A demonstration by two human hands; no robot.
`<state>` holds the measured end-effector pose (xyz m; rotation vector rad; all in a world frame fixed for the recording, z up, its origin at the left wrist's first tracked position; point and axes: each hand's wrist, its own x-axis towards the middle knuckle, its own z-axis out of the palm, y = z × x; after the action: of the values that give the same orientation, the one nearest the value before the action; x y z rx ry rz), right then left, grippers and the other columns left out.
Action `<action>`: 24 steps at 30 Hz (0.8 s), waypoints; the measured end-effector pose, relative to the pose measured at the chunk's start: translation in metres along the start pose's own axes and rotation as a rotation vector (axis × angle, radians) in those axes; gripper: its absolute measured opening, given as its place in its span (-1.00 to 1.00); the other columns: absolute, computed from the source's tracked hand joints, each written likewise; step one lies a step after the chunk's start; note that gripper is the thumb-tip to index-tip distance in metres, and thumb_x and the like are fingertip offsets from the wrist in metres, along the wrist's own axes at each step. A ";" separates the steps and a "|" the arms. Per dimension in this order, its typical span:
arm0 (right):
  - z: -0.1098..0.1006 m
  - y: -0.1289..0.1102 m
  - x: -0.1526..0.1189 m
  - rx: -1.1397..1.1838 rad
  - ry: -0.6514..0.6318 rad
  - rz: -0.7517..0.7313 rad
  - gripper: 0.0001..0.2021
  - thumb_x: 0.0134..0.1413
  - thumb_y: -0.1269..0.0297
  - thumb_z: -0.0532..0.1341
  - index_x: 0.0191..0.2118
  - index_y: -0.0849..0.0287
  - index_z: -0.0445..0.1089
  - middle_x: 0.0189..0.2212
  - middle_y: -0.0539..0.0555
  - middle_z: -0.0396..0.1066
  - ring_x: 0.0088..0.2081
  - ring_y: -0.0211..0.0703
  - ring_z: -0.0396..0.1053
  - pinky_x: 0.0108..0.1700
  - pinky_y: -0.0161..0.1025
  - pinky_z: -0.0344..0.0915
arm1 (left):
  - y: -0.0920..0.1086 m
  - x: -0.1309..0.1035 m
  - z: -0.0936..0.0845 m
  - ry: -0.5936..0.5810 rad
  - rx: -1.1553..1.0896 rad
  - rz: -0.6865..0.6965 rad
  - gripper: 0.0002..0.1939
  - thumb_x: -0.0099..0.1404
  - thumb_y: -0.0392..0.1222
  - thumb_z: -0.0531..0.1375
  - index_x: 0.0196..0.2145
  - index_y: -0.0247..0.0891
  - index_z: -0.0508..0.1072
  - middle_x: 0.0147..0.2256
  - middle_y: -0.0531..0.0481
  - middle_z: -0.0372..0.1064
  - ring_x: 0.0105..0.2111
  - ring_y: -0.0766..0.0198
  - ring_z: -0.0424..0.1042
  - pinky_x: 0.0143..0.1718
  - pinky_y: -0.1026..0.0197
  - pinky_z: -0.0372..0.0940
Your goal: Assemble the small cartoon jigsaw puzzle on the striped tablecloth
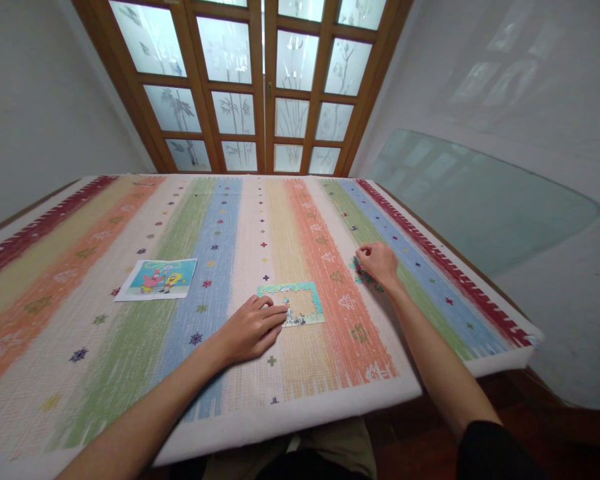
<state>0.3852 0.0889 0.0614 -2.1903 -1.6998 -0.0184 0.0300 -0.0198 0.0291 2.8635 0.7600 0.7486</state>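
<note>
A partly filled jigsaw puzzle (307,303) lies on the striped tablecloth in front of me. Pieces line its border, and bare tan board shows in the middle. My left hand (255,327) rests on its left side, fingers stretched out and touching the lower left pieces. To the right is a small pile of loose puzzle pieces (363,275), mostly green and dark. Over that pile my right hand (380,263) has its fingers curled together in a pinch; what they hold, if anything, is hidden. A cartoon picture sheet (163,279) lies flat to the left.
The striped tablecloth (200,307) covers a wide table, its front edge close to my body. A wooden door with frosted panes (233,113) stands behind the far edge. A pale glass-like panel (470,200) is beside the right edge, against the white wall.
</note>
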 end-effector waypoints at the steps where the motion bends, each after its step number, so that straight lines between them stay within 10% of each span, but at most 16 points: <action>1: 0.001 0.003 0.001 -0.015 0.008 0.024 -0.73 0.17 0.32 0.21 -0.18 0.28 0.66 -0.19 0.38 0.59 -0.16 0.17 0.54 -0.18 -0.12 0.34 | 0.000 0.000 0.000 0.001 0.002 0.004 -0.75 0.52 -0.27 0.04 -0.02 -0.26 0.51 0.04 -0.09 0.57 -0.09 0.05 0.39 -0.10 0.00 0.25; 15: 0.008 0.005 0.025 0.130 -0.053 0.118 -0.81 0.00 0.39 0.27 -0.24 0.25 0.58 -0.23 0.32 0.60 -0.14 0.13 0.54 -0.11 -0.11 0.36 | 0.000 0.000 -0.002 0.006 0.001 0.014 -0.75 0.52 -0.26 0.05 -0.03 -0.24 0.52 0.03 -0.10 0.57 -0.10 0.06 0.38 -0.12 0.00 0.27; 24: 0.011 -0.053 -0.022 0.510 -0.274 -0.158 -0.85 0.15 0.26 0.32 -0.23 0.19 0.60 -0.40 0.12 0.61 -0.44 -0.15 0.51 -0.33 -0.26 0.39 | 0.000 0.000 -0.002 -0.009 0.005 -0.006 -0.73 0.50 -0.26 0.06 0.00 -0.21 0.54 0.02 -0.13 0.56 -0.08 0.06 0.39 -0.08 -0.02 0.29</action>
<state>0.3273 0.0830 0.0609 -1.7344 -1.7694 0.6288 0.0291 -0.0202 0.0311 2.8663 0.7699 0.7342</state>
